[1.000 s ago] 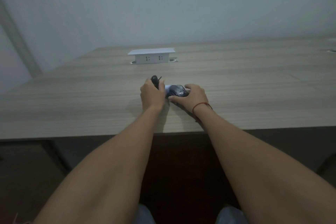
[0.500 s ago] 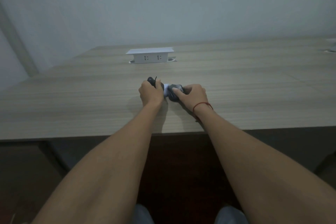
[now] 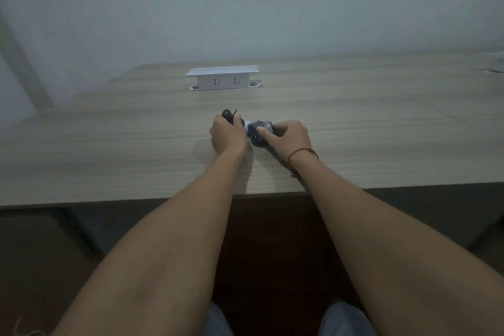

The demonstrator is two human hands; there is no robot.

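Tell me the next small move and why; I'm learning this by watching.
Probably ease the left hand leftwards with its black item, while the right hand steadies the dark rounded object. The two grips sit nearly touching, and only a sliver of a white piece shows between them, so parting them a little would expose it.
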